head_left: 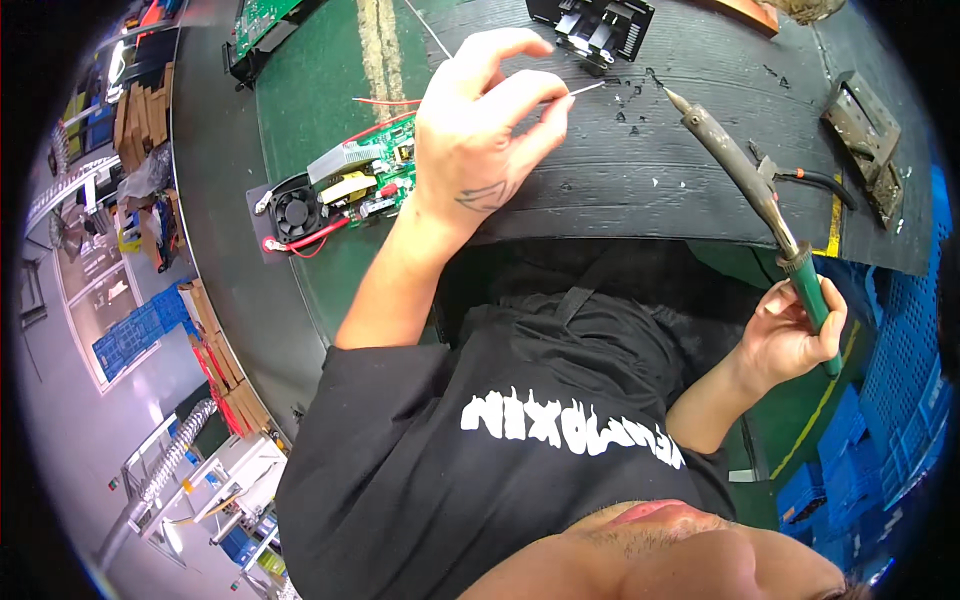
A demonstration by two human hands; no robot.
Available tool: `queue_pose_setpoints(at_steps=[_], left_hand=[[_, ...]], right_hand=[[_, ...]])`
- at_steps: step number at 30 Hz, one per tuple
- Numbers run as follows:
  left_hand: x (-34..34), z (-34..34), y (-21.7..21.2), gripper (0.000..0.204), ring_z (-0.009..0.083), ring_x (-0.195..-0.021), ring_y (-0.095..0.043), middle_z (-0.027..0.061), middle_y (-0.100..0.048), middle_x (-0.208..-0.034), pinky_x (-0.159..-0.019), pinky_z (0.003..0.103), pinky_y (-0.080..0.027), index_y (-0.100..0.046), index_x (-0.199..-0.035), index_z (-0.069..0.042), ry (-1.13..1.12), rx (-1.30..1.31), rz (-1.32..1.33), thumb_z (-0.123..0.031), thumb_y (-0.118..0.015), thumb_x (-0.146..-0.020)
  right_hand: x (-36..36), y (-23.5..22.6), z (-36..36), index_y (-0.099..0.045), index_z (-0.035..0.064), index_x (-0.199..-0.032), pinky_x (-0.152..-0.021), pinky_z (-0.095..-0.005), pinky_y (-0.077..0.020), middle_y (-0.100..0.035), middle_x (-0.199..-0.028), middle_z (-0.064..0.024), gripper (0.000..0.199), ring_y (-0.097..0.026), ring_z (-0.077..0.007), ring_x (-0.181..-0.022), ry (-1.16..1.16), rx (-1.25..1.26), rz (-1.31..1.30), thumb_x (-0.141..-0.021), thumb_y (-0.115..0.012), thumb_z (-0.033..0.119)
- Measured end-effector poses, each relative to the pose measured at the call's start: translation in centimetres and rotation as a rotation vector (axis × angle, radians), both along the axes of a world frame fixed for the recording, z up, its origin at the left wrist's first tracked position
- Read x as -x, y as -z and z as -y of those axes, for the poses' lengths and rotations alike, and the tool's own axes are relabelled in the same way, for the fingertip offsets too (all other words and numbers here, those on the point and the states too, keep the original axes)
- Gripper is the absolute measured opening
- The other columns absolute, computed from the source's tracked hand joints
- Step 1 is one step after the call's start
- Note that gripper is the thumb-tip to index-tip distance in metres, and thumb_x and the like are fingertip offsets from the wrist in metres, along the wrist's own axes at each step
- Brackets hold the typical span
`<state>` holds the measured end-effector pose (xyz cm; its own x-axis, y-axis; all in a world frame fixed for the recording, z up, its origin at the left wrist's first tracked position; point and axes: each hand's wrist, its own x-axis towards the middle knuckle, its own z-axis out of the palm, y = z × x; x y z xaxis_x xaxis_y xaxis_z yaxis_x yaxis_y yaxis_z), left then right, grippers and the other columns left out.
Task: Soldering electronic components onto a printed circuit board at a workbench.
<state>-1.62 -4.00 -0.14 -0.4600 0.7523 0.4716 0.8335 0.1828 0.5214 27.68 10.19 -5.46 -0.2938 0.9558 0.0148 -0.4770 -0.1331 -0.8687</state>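
Left hand [475,125] raised, fingers pinched; right hand [790,335] closed, forearm bent.

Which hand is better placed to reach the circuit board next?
Left. The left hand hovers right beside the circuit board, pinching a thin solder wire. The right hand is far off at the bench edge, gripping the soldering iron by its green handle.

This is an electronics assembly workshop. A green conveyor belt [320,90] runs up the left of the frame carrying a circuit board [345,190] with a fan, a black work mat [650,170] fills the upper centre, and blue crates [900,400] stack at lower right.
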Motion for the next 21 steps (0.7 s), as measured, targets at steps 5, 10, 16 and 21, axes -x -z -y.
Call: queue_pose_setpoints(at_steps=[5, 10, 16, 21], left_hand=[[0.6, -1.0, 1.4, 0.013, 0.0225, -0.081, -0.063, 0.0055, -0.069, -0.116, -0.076, 0.032, -0.046, -0.064, -0.076, -0.008, 0.087, -0.056, -0.218, -0.007, -0.075, -0.069], [0.9, -1.2, 1.1, 0.012, 0.0232, -0.081, -0.063, 0.0053, -0.070, -0.112, -0.076, 0.032, -0.046, -0.062, -0.075, -0.007, 0.080, -0.066, -0.196, -0.006, -0.074, -0.070], [0.9, -1.8, 0.1, 0.010, 0.0203, -0.074, -0.063, 0.0059, -0.071, -0.101, -0.070, 0.030, -0.047, -0.065, -0.078, -0.005, 0.080, -0.075, -0.235, -0.007, -0.074, -0.074], [4.8, -4.3, 5.4, 0.017, 0.0275, -0.077, -0.058, 0.0153, -0.068, -0.116, -0.073, 0.035, -0.044, -0.062, -0.074, -0.003, 0.357, -0.696, -0.496, 0.003, -0.074, -0.064]], right_hand=[[0.9, 0.3, 0.2, -0.062, -0.0010, -0.105, -0.042, -0.0261, -0.0450, -0.067, -0.077, -0.0179, 0.045, -0.059, -0.0199, -0.053, 0.016, 0.061, 0.064, -0.093, -0.049, 0.040], [2.3, 0.2, 0.6, -0.061, -0.0007, -0.104, -0.038, -0.0283, -0.0473, -0.065, -0.072, -0.0202, 0.042, -0.059, -0.0236, -0.047, 0.006, 0.107, 0.090, -0.093, -0.048, 0.038], [3.3, 0.2, 0.7, -0.062, -0.0005, -0.103, -0.038, -0.0289, -0.0472, -0.065, -0.072, -0.0200, 0.042, -0.060, -0.0239, -0.047, 0.023, 0.129, 0.129, -0.093, -0.048, 0.038], [4.0, -0.1, 0.6, -0.062, -0.0003, -0.104, -0.038, -0.0289, -0.0473, -0.066, -0.073, -0.0200, 0.042, -0.060, -0.0239, -0.047, 0.003, 0.136, 0.122, -0.094, -0.048, 0.038]])
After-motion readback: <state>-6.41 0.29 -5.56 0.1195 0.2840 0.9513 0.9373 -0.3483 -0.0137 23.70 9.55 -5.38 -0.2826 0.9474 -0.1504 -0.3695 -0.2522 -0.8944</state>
